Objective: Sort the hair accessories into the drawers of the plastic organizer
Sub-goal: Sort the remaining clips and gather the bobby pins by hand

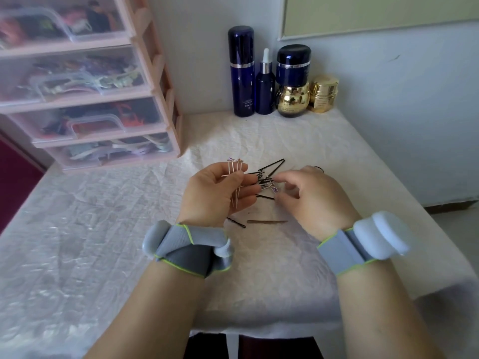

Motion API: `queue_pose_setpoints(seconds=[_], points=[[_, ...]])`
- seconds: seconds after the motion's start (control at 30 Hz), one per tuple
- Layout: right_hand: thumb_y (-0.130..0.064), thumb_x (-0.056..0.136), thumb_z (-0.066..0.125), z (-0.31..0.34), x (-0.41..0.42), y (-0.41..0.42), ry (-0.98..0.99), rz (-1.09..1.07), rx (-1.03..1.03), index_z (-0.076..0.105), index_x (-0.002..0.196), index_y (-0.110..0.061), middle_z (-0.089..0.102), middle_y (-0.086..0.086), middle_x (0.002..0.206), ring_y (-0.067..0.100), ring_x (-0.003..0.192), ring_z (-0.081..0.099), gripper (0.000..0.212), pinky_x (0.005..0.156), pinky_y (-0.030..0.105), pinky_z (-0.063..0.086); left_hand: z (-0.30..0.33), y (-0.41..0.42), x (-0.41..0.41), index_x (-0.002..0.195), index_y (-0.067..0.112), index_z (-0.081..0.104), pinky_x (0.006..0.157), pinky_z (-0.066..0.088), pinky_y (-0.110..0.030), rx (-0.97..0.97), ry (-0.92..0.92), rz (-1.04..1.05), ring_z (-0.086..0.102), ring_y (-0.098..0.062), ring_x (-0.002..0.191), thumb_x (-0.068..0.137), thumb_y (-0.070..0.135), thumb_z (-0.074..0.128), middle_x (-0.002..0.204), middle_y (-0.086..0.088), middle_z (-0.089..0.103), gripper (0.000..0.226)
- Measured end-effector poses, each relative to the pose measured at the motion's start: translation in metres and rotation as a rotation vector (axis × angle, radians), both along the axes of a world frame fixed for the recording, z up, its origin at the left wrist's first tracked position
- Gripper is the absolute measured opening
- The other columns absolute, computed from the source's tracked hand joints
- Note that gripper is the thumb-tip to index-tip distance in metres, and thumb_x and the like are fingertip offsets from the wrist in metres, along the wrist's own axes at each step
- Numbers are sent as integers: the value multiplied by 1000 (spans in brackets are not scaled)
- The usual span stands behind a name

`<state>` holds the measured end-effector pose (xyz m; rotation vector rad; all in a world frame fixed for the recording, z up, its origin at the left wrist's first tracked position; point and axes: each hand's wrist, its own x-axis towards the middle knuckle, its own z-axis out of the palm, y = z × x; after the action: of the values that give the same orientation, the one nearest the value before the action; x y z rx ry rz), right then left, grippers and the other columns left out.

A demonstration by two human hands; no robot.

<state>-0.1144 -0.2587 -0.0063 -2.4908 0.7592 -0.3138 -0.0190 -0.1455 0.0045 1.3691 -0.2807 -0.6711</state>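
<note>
Pale blue-white wall (388, 104) is standing behind and to the right of the desk (103, 229), which is wearing a crinkled white cloth under soft daylight. A framed pale-green panel (375, 14) is hanging at the upper right. Dark red floor (15, 182) is showing at left, grey floor (456, 224) at right.

Counter (108, 229) draped in wrinkled white cloth. Behind the scattered black hairpins (267, 177): pink drawer organizer (166, 99) far left, blue bottles (241, 71) and gold jars (324, 94) at the wall.
</note>
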Motion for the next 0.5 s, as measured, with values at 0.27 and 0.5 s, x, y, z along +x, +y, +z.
queue_pose_setpoints(seconds=[0.27, 0.5], points=[[-27, 83, 61, 0, 3, 0, 43, -44, -2, 64, 98, -22, 62, 2, 101, 21, 99, 56, 16, 79, 29, 41, -3, 0, 1, 87, 6, 56, 58, 58, -29, -81, 195, -18, 69, -17, 57, 95, 2, 43, 63, -6, 71, 16], [-19, 81, 60, 6, -5, -7, 99, -26, 2, 68, 92, -26, 64, -6, 89, 17, 94, 58, 16, 74, 23, 40, -3, 1, 2, 87, 3, 57, 53, 58, -28, -121, 272, -16, 70, -20, 59, 94, 1, 43, 65, -10, 72, 15]])
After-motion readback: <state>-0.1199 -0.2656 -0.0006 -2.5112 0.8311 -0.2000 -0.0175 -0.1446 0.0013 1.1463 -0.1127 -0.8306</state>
